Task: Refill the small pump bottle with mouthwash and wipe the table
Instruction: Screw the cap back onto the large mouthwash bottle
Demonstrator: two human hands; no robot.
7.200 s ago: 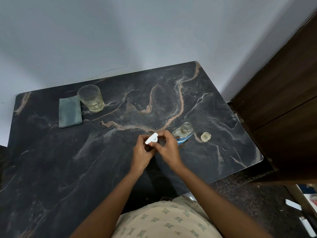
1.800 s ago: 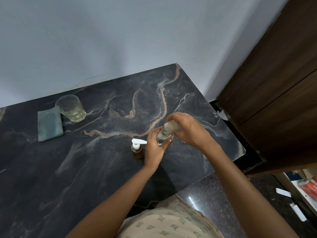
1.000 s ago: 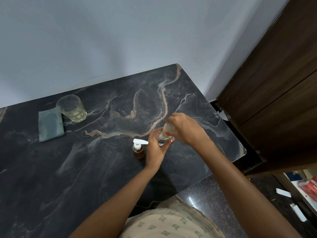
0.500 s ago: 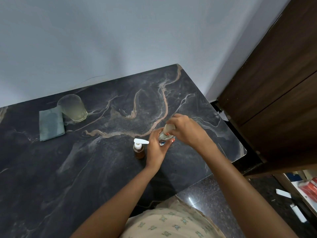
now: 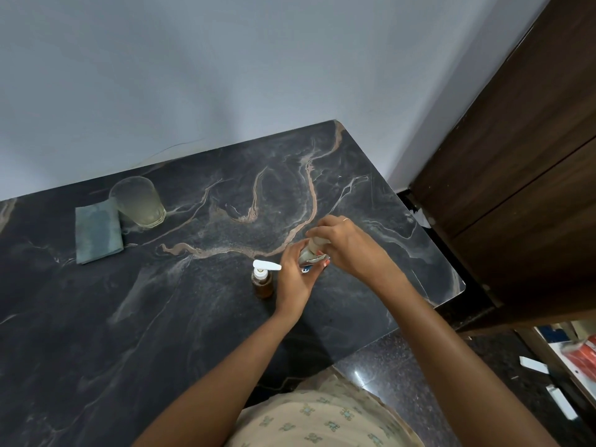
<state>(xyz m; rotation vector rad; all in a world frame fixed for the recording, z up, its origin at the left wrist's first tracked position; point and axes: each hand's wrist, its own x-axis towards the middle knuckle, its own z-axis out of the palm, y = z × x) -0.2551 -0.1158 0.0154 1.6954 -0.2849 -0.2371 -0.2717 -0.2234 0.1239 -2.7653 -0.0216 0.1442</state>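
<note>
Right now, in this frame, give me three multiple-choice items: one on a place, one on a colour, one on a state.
1. Where is the folded cloth?
A. Beside the glass, on its left
B. Under the pump bottle
C. On the floor

2. What colour is the pump bottle head?
A. Black
B. White
C. Red

3. What is the mouthwash bottle state?
A. Lying alone on the table
B. Standing untouched by the wall
C. Held in both hands

Answers: 1 A, it lies against the glass; 2 B, the white nozzle shows; 3 C, the left hand grips its body and the right hand covers its top.
</note>
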